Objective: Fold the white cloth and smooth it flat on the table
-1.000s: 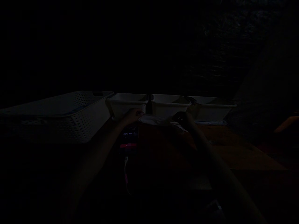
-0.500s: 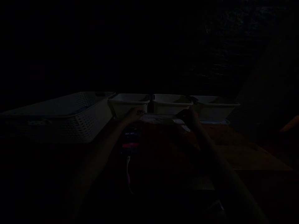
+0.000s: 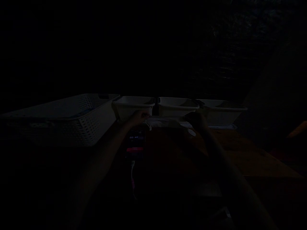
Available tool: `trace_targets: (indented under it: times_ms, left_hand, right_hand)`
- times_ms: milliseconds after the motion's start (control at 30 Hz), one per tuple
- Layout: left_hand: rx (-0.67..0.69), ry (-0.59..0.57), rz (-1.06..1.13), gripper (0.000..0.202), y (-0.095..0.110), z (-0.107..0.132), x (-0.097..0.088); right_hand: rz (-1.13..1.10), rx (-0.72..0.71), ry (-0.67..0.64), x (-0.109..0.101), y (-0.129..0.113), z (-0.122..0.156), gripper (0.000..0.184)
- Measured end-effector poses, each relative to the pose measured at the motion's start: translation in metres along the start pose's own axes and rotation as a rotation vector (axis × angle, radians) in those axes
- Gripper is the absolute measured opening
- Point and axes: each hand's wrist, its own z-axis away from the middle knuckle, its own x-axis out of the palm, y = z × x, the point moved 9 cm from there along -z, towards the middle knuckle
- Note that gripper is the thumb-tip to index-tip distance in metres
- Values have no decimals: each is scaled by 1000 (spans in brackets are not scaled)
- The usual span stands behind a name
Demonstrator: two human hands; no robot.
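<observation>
Shift: my right hand (image 3: 195,118) edged toward the 3 tubs (image 3: 177,107).
Left: my left hand (image 3: 139,116) at the pale flat thing (image 3: 163,122).
Grips: both too dark to tell.

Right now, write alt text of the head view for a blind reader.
In near darkness, the left hand and right hand touch a pale flat object before three white tubs. A perforated basket stands left; a lit phone lies nearer.

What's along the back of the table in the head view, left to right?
perforated white basket → first white tub → second white tub → third white tub. The frame is very dark, and what the tubs hold cannot be told.
</observation>
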Motion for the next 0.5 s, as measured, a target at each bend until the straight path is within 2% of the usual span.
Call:
trace_targets:
  times_ms: [200, 500]
  left_hand:
    - [-3, 8, 24, 24, 4, 0, -2]
    - [-43, 25, 92, 20, 8, 0, -7]
  right_hand:
    - [-133, 76, 32, 2, -1, 6, 26]
    - [-297, 143, 59, -7, -4, 15, 24]
